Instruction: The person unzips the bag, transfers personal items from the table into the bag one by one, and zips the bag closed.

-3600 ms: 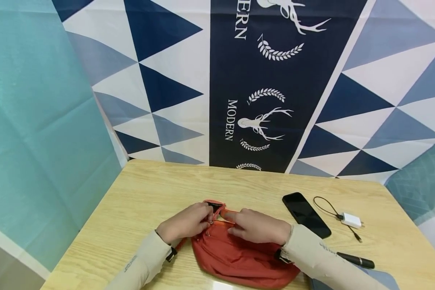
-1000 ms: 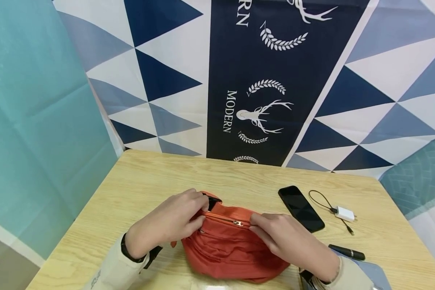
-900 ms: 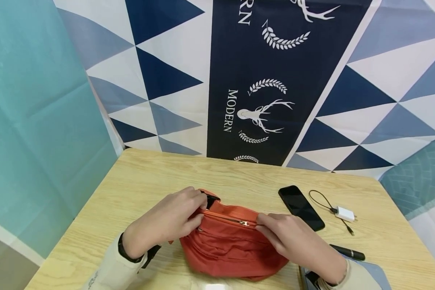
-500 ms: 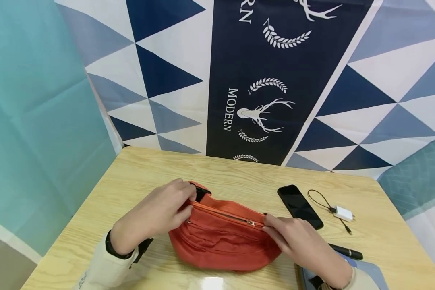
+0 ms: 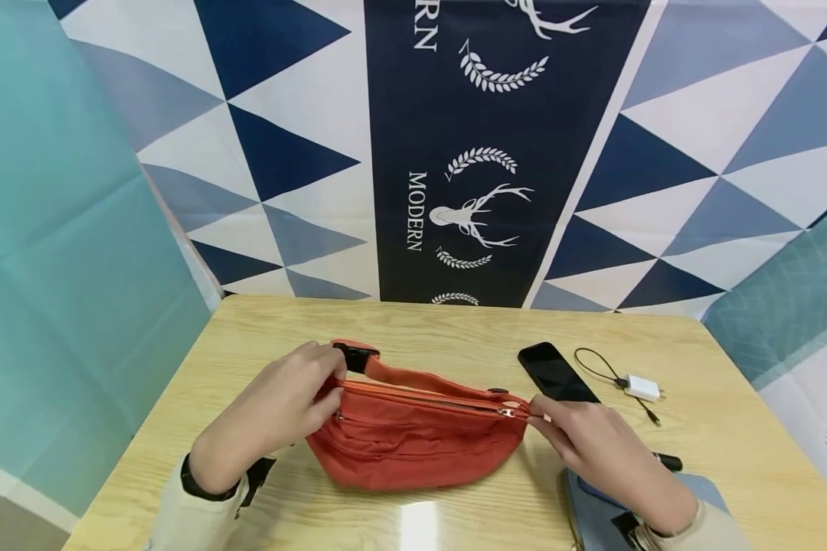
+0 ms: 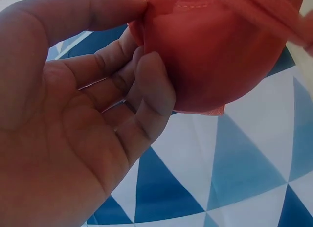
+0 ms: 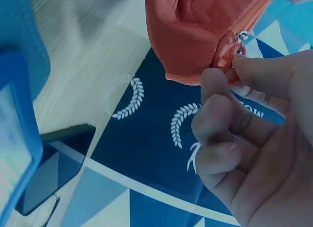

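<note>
A red fanny pack (image 5: pixel 413 448) hangs stretched between both hands over the table, its orange-edged top zipper running left to right. My left hand (image 5: pixel 269 405) pinches its upper left corner near the black buckle (image 5: pixel 354 357). The right hand (image 5: pixel 606 451) pinches the right end, just beside the metal zipper pull (image 5: pixel 506 412). In the left wrist view, the thumb and fingers hold the edge of the red fabric (image 6: pixel 210 51). The right wrist view has the fingertips on the bag's end (image 7: pixel 195 46) by the zipper pull (image 7: pixel 242 36). The strap (image 5: pixel 427 380) lies behind the zipper.
A black phone (image 5: pixel 554 371) lies behind the right hand. Right of it are a white charger (image 5: pixel 642 387) and a black cable (image 5: pixel 596 367). A blue-grey pouch or case (image 5: pixel 593 513) and a black pen-like object (image 5: pixel 668 461) lie partly under the right forearm. Patterned cloth (image 5: pixel 303 138) backs the table.
The hands have moved apart, drawing the fanny pack out straight. Its zipper pull now sits near the right end, and the right hand has shifted to that end. The head view has shifted slightly.
</note>
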A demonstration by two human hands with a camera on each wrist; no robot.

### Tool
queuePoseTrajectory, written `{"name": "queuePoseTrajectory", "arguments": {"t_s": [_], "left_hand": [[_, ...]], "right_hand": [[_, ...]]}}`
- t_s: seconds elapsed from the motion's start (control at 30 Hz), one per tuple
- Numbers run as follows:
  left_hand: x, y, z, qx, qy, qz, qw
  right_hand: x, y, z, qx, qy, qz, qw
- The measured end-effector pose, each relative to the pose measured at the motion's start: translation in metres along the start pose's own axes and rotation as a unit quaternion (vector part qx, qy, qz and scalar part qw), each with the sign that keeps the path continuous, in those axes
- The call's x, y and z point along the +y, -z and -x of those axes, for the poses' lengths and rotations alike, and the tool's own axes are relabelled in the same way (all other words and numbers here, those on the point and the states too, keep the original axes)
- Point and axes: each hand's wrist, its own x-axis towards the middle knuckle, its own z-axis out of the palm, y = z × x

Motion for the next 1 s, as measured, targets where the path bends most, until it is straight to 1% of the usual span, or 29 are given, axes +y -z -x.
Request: {"name": "queuePoseTrajectory", "arguments": {"t_s": [0.17, 0.27, 0.33, 0.43, 0.47, 0.53, 0.7, 0.8, 0.83, 0.9, 1.0], "left_hand": [[0.0, 0.0, 0.0, 0.001, -0.006, -0.002, 1.0], [0.002, -0.002, -0.001, -0.006, -0.005, 0.002, 1.0], [0.004, -0.005, -0.002, -0.019, 0.005, 0.007, 0.9998], [0.008, -0.014, -0.003, -0.048, 0.023, 0.004, 0.9986], [0.011, -0.017, -0.004, -0.057, 0.024, 0.002, 0.9981], [0.015, -0.026, -0.006, -0.077, 0.015, 0.005, 0.9969], [0.027, -0.041, -0.008, -0.126, -0.033, 0.051, 0.9902], [0.031, -0.047, -0.009, -0.15, -0.042, 0.064, 0.9856], [0.031, -0.049, -0.01, -0.153, -0.04, 0.062, 0.9855], [0.03, -0.052, -0.009, -0.145, -0.026, 0.047, 0.988], [0.024, -0.055, -0.01, -0.111, 0.017, 0.009, 0.9936]], "right_hand": [[0.005, 0.001, 0.0, 0.028, 0.007, 0.025, 0.999], [0.008, 0.001, 0.001, 0.046, 0.009, 0.044, 0.998], [0.01, 0.001, 0.001, 0.057, 0.013, 0.045, 0.997], [0.012, 0.001, 0.001, 0.076, 0.024, 0.035, 0.996], [0.013, 0.001, 0.001, 0.081, 0.026, 0.031, 0.996], [0.015, 0.002, 0.002, 0.087, 0.029, 0.024, 0.995], [0.019, 0.003, 0.002, 0.076, 0.011, 0.013, 0.997], [0.019, 0.003, 0.001, 0.058, -0.002, 0.005, 0.998], [0.018, 0.003, 0.001, 0.048, -0.004, 0.002, 0.999], [0.014, 0.0, 0.001, 0.033, -0.001, -0.012, 0.999], [0.002, -0.007, 0.003, 0.003, 0.021, -0.037, 0.999]]}}
